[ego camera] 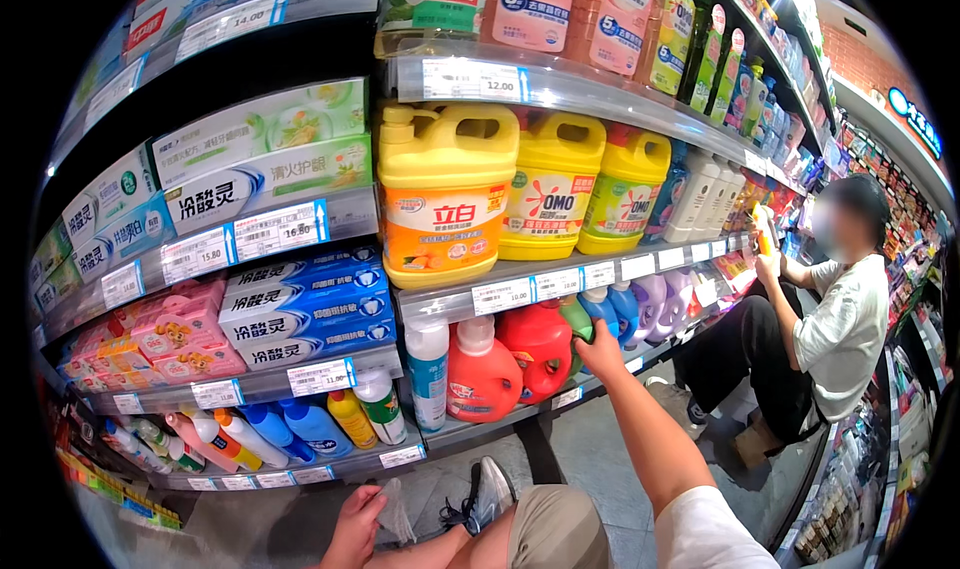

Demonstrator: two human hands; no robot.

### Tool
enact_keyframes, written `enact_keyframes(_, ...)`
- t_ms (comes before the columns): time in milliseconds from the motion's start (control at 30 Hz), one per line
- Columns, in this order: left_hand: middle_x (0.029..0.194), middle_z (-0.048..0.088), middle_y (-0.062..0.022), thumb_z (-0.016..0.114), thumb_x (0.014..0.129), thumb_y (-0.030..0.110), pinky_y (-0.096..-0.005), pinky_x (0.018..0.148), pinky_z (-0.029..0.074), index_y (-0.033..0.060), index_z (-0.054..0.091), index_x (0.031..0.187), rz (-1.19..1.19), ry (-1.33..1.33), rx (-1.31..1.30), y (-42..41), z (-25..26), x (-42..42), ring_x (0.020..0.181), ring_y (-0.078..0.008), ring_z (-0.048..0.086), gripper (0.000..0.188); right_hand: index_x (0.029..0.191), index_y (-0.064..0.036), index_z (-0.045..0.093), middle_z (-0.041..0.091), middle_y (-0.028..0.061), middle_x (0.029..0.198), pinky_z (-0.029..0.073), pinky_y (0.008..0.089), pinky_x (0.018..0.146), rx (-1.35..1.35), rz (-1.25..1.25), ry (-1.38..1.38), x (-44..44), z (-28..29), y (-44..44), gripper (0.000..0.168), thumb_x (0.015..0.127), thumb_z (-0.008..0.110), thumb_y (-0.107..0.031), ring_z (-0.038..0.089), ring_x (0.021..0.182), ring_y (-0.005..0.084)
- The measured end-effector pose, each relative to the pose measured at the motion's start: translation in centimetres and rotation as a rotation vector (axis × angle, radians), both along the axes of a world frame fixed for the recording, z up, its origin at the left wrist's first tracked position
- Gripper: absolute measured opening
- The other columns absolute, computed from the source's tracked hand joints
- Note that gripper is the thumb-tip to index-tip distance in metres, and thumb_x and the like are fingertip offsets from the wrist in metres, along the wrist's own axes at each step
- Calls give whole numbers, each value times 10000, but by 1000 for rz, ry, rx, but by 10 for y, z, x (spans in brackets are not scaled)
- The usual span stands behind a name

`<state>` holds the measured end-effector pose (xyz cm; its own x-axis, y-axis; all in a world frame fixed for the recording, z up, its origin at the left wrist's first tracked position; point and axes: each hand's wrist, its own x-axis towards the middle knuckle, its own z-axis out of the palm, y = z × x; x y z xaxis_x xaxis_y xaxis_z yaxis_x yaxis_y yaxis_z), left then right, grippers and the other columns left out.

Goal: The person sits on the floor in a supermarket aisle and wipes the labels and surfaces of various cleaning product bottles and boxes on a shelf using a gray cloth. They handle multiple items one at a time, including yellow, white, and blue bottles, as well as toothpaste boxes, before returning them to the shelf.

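Note:
My left hand (358,520) is low in the picture, above my bare leg. Its fingers pinch a thin, whitish, see-through cloth or wipe (396,510). On the right, my arm stretches out to the bottom shelf. There my right hand (600,351) is at the detergent bottles, between a green bottle (576,317) and a blue bottle (598,306). Its fingertips are partly hidden among them, so whether they grip a bottle is unclear. Beside these stand a bright red jug (536,347) and a lighter red jug with a white cap (480,377).
Yellow dish-soap jugs (450,201) fill the shelf above, whose edge (525,287) overhangs my right hand. Toothpaste boxes (300,306) are stacked left. A seated person (840,321) holds a yellow item at right. My shoe (491,490) rests on the tiled floor (585,456).

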<state>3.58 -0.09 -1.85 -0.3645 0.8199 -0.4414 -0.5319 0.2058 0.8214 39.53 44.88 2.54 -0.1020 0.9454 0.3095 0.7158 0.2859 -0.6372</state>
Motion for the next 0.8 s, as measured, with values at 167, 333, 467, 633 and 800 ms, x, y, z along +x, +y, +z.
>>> enact_keyframes(167,904,638,42,726,977,99,-183,463,286,91,678,1089,24,30,19,3,-26,-6,613,-18,478,122,1306,11,574,722,305,1098,559,502,901,15,-31,-49,8,-11,9,563,856,766,-267,704,1050,469)
enact_keyframes(333,917,649,43,722,981,101,-178,467,315,96,670,1108,14,-2,2,2,-19,-4,690,-19,540,138,1285,-12,577,608,136,1050,541,362,818,108,78,272,45,-29,17,532,800,758,-132,611,891,239)
enact_keyframes(467,947,662,30,717,986,99,-194,558,418,89,661,1134,8,-51,25,3,-22,-3,770,-43,588,159,1300,-9,567,588,144,1111,545,383,852,266,-76,243,73,-48,35,570,781,781,-109,610,921,254)
enact_keyframes(633,1020,682,-16,704,1000,78,-281,846,537,61,647,1166,19,-65,103,3,-54,-13,942,-129,657,177,1244,-15,657,717,178,1095,546,440,930,67,-110,104,86,-61,62,475,830,812,-189,694,1008,331)
enact_keyframes(800,1065,682,-33,687,1015,67,-304,891,541,44,634,1186,28,-68,101,-2,-60,-16,981,-148,661,181,1223,-50,679,725,109,1050,523,397,909,-234,-139,333,71,-55,71,356,884,745,-137,672,989,247)
